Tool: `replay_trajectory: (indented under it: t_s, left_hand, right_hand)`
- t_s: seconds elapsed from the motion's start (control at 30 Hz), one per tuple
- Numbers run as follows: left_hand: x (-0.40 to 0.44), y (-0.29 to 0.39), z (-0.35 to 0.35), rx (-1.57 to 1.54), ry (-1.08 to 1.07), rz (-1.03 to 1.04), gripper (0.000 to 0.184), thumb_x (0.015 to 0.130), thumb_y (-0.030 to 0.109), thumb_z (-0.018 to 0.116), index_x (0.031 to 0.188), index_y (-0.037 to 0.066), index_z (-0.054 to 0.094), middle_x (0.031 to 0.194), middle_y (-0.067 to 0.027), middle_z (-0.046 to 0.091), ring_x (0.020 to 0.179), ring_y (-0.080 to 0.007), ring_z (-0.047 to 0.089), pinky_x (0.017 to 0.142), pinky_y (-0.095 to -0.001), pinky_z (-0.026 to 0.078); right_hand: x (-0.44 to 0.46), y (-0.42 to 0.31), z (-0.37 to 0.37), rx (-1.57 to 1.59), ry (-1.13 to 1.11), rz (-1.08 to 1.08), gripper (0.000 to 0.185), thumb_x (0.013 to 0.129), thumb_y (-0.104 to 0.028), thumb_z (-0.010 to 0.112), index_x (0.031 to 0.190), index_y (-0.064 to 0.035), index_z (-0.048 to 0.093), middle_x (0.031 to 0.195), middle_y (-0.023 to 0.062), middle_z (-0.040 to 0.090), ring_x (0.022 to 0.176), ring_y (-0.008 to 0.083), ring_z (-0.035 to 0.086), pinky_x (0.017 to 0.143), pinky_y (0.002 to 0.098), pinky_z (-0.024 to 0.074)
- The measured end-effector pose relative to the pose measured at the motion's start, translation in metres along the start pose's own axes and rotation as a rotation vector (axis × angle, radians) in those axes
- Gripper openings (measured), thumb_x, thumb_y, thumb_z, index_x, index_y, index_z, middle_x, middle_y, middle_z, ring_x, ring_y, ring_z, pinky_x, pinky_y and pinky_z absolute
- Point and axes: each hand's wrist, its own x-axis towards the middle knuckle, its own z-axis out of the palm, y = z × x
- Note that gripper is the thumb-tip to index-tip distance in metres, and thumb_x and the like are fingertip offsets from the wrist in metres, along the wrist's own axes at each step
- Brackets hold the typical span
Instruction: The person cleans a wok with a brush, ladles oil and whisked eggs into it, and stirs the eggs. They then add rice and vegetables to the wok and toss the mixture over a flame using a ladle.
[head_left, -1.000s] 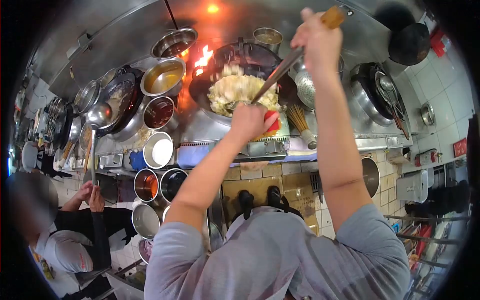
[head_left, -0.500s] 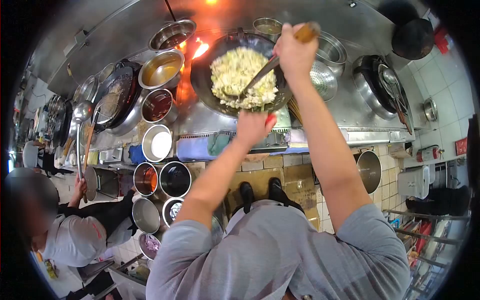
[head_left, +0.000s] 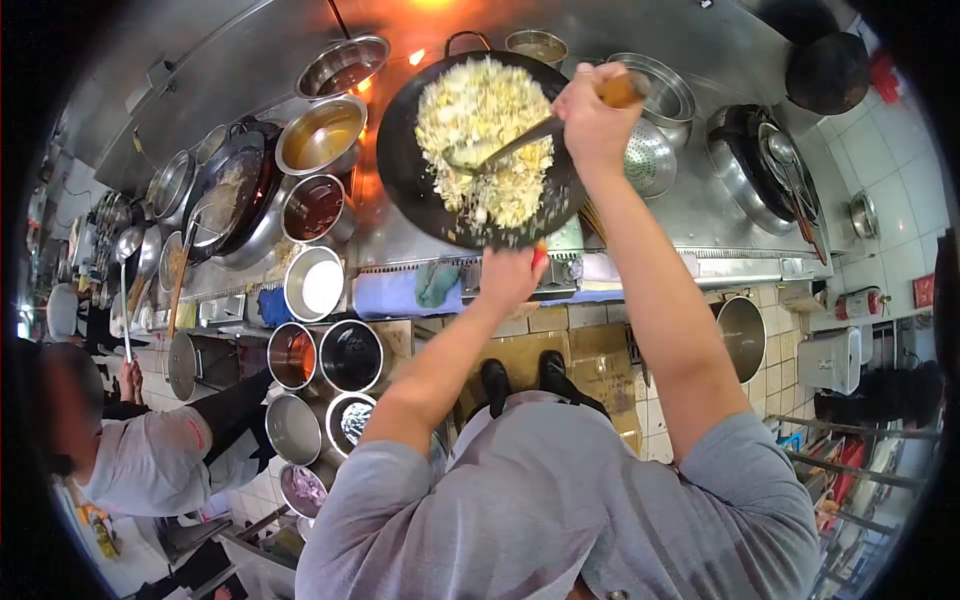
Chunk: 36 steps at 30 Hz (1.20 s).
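Observation:
My left hand [head_left: 510, 278] is closed at the near edge of a black wok [head_left: 405, 150], gripping it there; a small red piece [head_left: 540, 256] shows beside the fingers. Loose food resembling fried rice with egg [head_left: 490, 95] covers much of the wok and is blurred by motion. My right hand [head_left: 595, 120] is wrapped round the wooden handle of a ladle [head_left: 525, 140]. The ladle reaches down to the left, its bowl among the food.
Flame [head_left: 416, 57] shows behind the wok. To its left stand bowls of yellow liquid [head_left: 320, 140] and dark red sauce [head_left: 314, 208]. A perforated strainer [head_left: 650, 160] lies on the right. A co-worker [head_left: 150, 450] stands at the left holding a long ladle.
The wok is now tipped up towards me, with its far handle showing and the food spread higher. My right hand has shifted slightly down. The co-worker's ladle has moved left.

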Motion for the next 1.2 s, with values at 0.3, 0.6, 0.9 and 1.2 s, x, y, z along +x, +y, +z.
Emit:
replay_trajectory:
  t_s: [0.3, 0.6, 0.9, 1.2]
  left_hand:
    - [0.023, 0.009, -0.049, 0.01, -0.033, 0.075, 0.047, 0.092, 0.049, 0.047, 0.072, 0.011, 0.069, 0.065, -0.0142, 0.065, 0.062, -0.029, 0.065, 0.068, -0.039, 0.048]
    - [0.048, 0.028, -0.144, -0.057, -0.161, 0.103, 0.043, 0.086, 0.049, 0.055, 0.067, 0.014, 0.069, 0.058, -0.0132, 0.062, 0.056, -0.0317, 0.063, 0.057, -0.0445, 0.052]
    - [-0.028, 0.02, -0.053, -0.056, -0.361, 0.046, 0.043, 0.091, 0.045, 0.048, 0.077, 0.01, 0.068, 0.062, -0.0104, 0.065, 0.058, -0.0293, 0.064, 0.078, -0.0433, 0.045]
    - [0.044, 0.005, -0.031, -0.021, 0.214, 0.092, 0.037, 0.088, 0.043, 0.056, 0.069, 0.013, 0.063, 0.051, -0.0084, 0.059, 0.045, -0.0271, 0.056, 0.063, -0.0403, 0.043]
  right_hand:
    - [0.017, -0.041, 0.013, -0.1, -0.037, 0.025, 0.017, 0.088, -0.006, 0.057, 0.078, -0.0051, 0.044, 0.05, 0.0037, 0.044, 0.043, 0.0134, 0.045, 0.044, 0.0308, 0.0433]
    - [0.048, -0.076, -0.01, 0.18, -0.216, 0.259, 0.024, 0.087, -0.01, 0.062, 0.071, -0.0073, 0.045, 0.052, 0.0013, 0.043, 0.043, 0.0125, 0.044, 0.046, 0.0313, 0.0445]
    - [0.022, -0.01, 0.0, 0.048, -0.085, 0.139, 0.026, 0.089, -0.009, 0.06, 0.073, -0.0068, 0.04, 0.054, 0.0055, 0.046, 0.042, 0.0148, 0.045, 0.044, 0.0307, 0.0448]
    - [0.014, 0.045, 0.001, -0.112, 0.015, -0.108, 0.018, 0.09, -0.009, 0.057, 0.081, -0.0061, 0.041, 0.054, 0.0043, 0.048, 0.044, 0.0139, 0.05, 0.043, 0.0276, 0.0435]
